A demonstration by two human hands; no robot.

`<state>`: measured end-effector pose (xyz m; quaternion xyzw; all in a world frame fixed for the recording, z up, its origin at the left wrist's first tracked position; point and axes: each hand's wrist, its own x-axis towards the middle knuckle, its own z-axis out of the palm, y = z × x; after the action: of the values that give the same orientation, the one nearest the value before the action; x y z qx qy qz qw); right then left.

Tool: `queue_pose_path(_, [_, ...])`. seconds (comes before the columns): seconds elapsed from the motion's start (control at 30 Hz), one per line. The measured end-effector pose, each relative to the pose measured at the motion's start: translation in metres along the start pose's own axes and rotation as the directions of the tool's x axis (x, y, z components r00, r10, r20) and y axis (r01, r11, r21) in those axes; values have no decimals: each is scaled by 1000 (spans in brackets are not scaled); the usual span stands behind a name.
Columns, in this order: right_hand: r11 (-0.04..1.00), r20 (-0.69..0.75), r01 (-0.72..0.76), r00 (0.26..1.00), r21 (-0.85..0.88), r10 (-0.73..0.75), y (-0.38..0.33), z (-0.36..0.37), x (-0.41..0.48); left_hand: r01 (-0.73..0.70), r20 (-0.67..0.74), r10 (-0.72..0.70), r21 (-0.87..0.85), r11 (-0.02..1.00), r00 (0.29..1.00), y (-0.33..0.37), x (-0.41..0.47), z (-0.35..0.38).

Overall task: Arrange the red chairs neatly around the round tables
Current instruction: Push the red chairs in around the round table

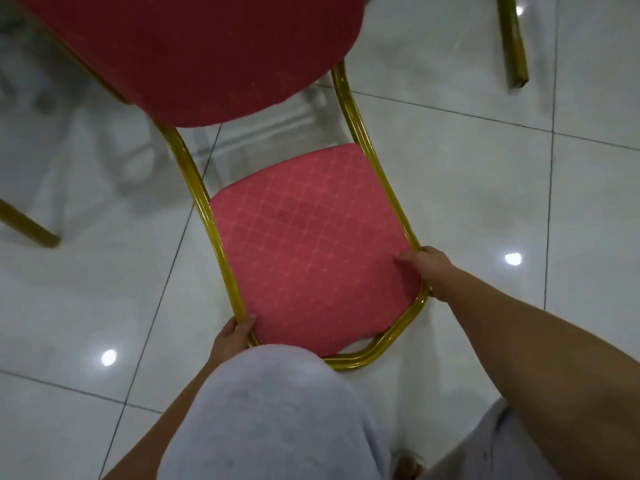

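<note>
A: Progress looks early, as far as we can judge. We have one red chair [311, 244] in hand, and no round bench shows anywhere in the view, so we cannot say how many chairs are already placed.

B: Where do we have it?

A: It sits at the centre of the view over the white tiled floor [485, 202]. Our left hand [232, 336] is curled around the gold frame [377, 157] at the 7 o'clock corner of the patterned panel nearest us, thumb on the fabric edge. Our right hand [429, 271] is closed over the frame at the 4 o'clock side, fingers wrapped round the tube.

B: Which way does it point?

A: Its long axis runs from about 6 o'clock up towards 11 o'clock. The lighter patterned panel is the near end, by our knee [277, 393] in grey trousers; the large dark red panel is the far end, filling the top of the view. We take the near panel for the backrest top, so the chair seems tipped towards us, though we cannot tell whether its legs touch the floor.

B: Anything else around?

A: Two gold legs of other furniture: one at 9 o'clock [31, 226], one at 1 o'clock [514, 43], both well apart from ours.

B: What remains?

A: Nearly everything, we judge: carrying this chair to a bench and squaring it.
</note>
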<state>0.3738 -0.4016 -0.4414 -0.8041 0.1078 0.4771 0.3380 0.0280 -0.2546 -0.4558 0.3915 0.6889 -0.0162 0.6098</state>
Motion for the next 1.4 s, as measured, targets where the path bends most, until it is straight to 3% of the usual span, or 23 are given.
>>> queue_pose_path(0.17, [993,-1,-72,997,-91,73,-20,-20,-87,144,87,-139,-55,988,987,25,-87,-37])
queue_pose_path(0.4, [943,4,-69,997,-324,75,-67,-89,-274,199,135,-196,-11,980,971,74,-264,-100])
queue_pose_path(0.6, [900,13,-109,992,-422,126,-134,-149,-435,222,135,-218,-17,975,967,146,-420,-148])
queue_pose_path(0.8, [881,22,-103,992,-461,127,-224,-196,-568,134,135,-126,-56,989,983,239,-555,-197])
queue_pose_path(0.97, [913,7,-68,997,-403,77,-293,-215,-629,54,166,-29,-150,987,986,305,-608,-225])
queue_pose_path(1.07, [954,-34,2,999,-301,-13,-329,-218,-651,12,150,22,-224,975,988,341,-623,-232])
queue_pose_path(1.23, [956,-38,290,956,-52,-292,-366,-210,-686,-82,121,147,-429,900,982,387,-638,-231])
queue_pose_path(1.3, [902,-39,411,907,-136,-419,-367,-203,-697,-111,102,167,-413,904,981,390,-644,-230])
queue_pose_path(1.4, [748,95,541,829,-385,-551,-354,-183,-707,-164,117,190,-202,966,975,379,-654,-229])
